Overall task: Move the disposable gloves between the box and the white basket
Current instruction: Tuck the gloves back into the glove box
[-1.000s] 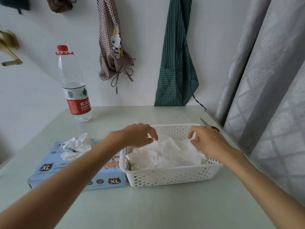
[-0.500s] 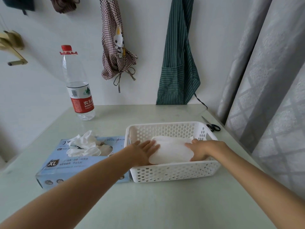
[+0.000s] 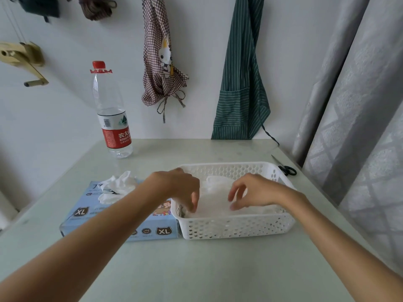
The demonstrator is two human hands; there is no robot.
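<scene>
Pale green and smooth, the table [image 3: 196, 269] runs back to a white wall, with a grey patterned curtain [image 3: 353, 127] close along its right edge. Its near half is bare apart from the person's two forearms; the far middle is bare too.

On the wall hang a green striped apron [image 3: 239, 83] and a checked cloth one [image 3: 161, 68].

Just right of centre sits the white basket [image 3: 235, 227], rectangular, of perforated plastic, its right side near the table edge. Inside lies a soft heap of thin white disposable gloves [image 3: 214, 197]. Touching the basket's left wall is the flat light-blue cardboard box [image 3: 91, 214] marked XL, with crumpled white gloves puffing out of its top opening [image 3: 117, 186].

Both hands are over the basket, apart from each other. The left hand [image 3: 181, 188] has its fingers curled down into the heap at the left end. The right hand [image 3: 255, 190] has its fingers bent, tips at the gloves; whether either actually pinches a glove cannot be told.

Far left stands a clear plastic water bottle [image 3: 113, 118], red-capped. Black-handled scissors [image 3: 285, 168] lie behind the basket's far right corner.
</scene>
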